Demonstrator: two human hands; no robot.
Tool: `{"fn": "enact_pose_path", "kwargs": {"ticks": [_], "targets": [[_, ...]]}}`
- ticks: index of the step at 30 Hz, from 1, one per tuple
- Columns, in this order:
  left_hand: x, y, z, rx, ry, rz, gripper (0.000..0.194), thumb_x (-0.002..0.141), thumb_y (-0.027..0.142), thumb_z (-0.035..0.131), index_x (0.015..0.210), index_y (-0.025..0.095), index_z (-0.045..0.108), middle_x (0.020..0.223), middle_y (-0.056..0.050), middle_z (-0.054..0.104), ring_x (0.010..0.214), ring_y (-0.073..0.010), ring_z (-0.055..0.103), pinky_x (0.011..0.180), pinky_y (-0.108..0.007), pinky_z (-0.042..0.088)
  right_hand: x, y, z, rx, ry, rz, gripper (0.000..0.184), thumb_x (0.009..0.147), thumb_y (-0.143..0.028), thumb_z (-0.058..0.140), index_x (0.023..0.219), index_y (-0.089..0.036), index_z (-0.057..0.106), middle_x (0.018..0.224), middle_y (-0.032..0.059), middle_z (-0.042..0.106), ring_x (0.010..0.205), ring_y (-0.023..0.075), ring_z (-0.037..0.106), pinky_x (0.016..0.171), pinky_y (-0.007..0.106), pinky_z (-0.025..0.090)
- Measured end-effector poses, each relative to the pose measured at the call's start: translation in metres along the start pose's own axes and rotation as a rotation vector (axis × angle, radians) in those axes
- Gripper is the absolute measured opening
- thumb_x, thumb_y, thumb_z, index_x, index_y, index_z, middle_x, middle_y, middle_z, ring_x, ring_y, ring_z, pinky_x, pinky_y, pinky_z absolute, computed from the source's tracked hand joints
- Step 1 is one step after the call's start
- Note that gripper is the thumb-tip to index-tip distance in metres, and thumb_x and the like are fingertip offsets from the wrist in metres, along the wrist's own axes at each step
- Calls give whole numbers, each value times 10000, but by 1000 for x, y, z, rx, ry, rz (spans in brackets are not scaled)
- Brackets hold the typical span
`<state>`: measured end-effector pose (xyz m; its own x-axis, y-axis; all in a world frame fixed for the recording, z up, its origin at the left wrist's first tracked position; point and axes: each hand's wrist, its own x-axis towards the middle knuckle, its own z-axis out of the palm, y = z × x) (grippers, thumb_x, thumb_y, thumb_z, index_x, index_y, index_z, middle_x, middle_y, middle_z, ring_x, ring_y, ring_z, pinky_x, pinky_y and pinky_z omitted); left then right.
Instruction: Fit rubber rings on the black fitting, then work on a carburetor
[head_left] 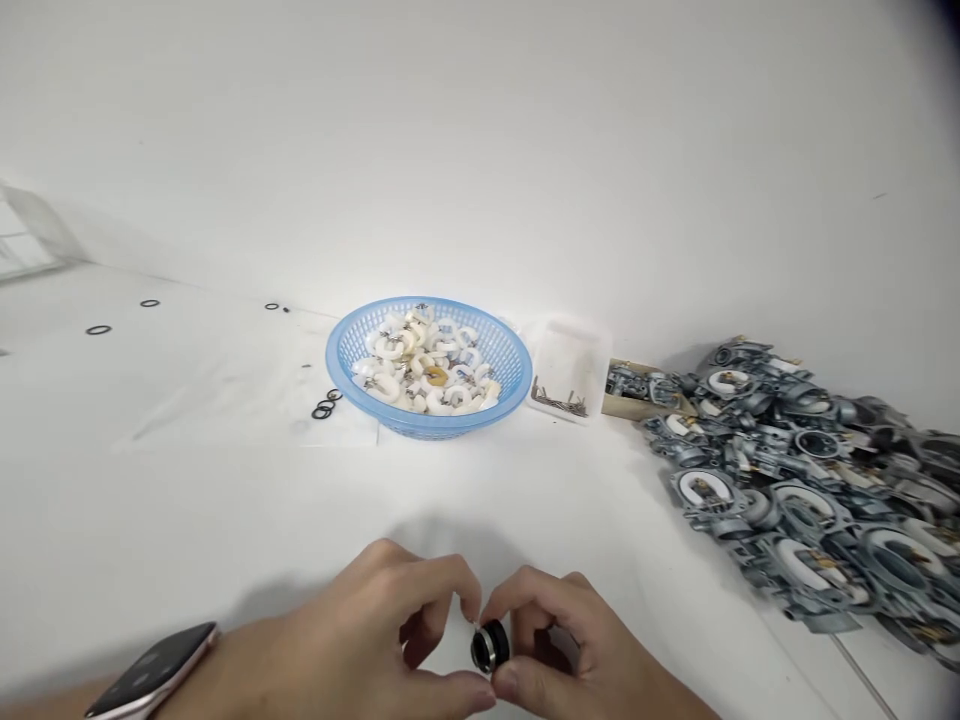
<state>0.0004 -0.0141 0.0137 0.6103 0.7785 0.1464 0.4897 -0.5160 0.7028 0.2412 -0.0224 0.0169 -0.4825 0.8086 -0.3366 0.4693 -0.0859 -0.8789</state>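
Both of my hands meet at the bottom centre of the white table [187,480]. My right hand [585,650] pinches a small round black part with a silver rim [490,645] between thumb and fingers. My left hand [367,640], with a smartwatch [154,668] on its wrist, has its fingertips curled in against the same part from the left. Straight ahead stands a blue plastic basket [345,350] filled with several white horseshoe-shaped floats.
A heap of grey metal carburettor bodies [810,470] covers the right side. A clear tray with thin metal pins [562,395] and a small cardboard box [626,400] sit between the heap and the basket. Black O-rings [324,408] lie left of the basket, others [98,329] farther left.
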Motion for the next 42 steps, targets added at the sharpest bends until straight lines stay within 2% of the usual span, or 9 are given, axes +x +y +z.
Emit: {"fn": "enact_pose_path", "kwargs": {"ticks": [3,5,7,12,19,27,35,39,42], "targets": [[1,-9,3,110,71,202,287,785,298,826,994,245,636,628,102,569,536,-99,565,643,-204,507,1,-3,1,-78,3,-11,271,868,-434,720,1032,-219,729,669,-41,505,654,133,473,639,268,353],[1,-17,7,160,111,313,196,854,303,738,978,236,602,630,92,575,520,-110,554,630,-246,478,2,-4,0,-108,-9,-24,219,870,-408,728,996,-229,727,671,-48,521,652,129,488,669,271,366],[1,-22,10,178,118,359,122,901,299,662,936,231,568,610,86,559,503,-119,533,574,-270,427,2,-4,0,-119,-18,-29,185,863,-387,742,965,-233,725,671,-52,538,656,130,503,703,275,383],[2,-22,11,199,93,365,137,946,346,612,907,224,562,588,75,533,495,-124,512,555,-291,389,1,-3,0,-123,-7,-4,192,843,-400,762,932,-234,729,683,-40,560,667,142,510,694,275,396],[1,-18,9,308,119,401,156,975,288,565,843,210,539,588,50,535,487,-132,483,525,-311,342,1,-2,2,-97,-11,2,216,866,-423,743,925,-218,712,676,-48,532,653,128,491,652,260,375],[1,-17,11,385,189,458,259,1035,287,473,792,205,508,580,48,491,494,-142,405,496,-324,321,0,-5,1,-128,-6,-27,200,884,-410,744,943,-221,713,694,-48,559,676,124,502,681,259,366],[-2,-11,7,418,164,489,279,1056,234,461,781,205,496,584,48,503,488,-148,391,512,-334,349,-1,-3,1,-55,-18,-60,263,891,-446,742,950,-193,702,652,-65,500,607,101,447,594,237,345],[-3,-11,6,386,123,481,231,1068,227,465,859,198,559,641,34,566,522,-161,478,559,-340,408,-1,-1,0,-31,-7,-73,261,875,-415,778,991,-192,706,659,-73,506,594,87,432,578,223,337],[-6,-16,9,345,141,482,162,1063,235,489,968,196,615,690,21,609,573,-165,557,620,-331,466,0,3,1,14,0,-109,266,855,-402,810,971,-186,707,640,-82,500,559,71,417,549,205,328]]}}
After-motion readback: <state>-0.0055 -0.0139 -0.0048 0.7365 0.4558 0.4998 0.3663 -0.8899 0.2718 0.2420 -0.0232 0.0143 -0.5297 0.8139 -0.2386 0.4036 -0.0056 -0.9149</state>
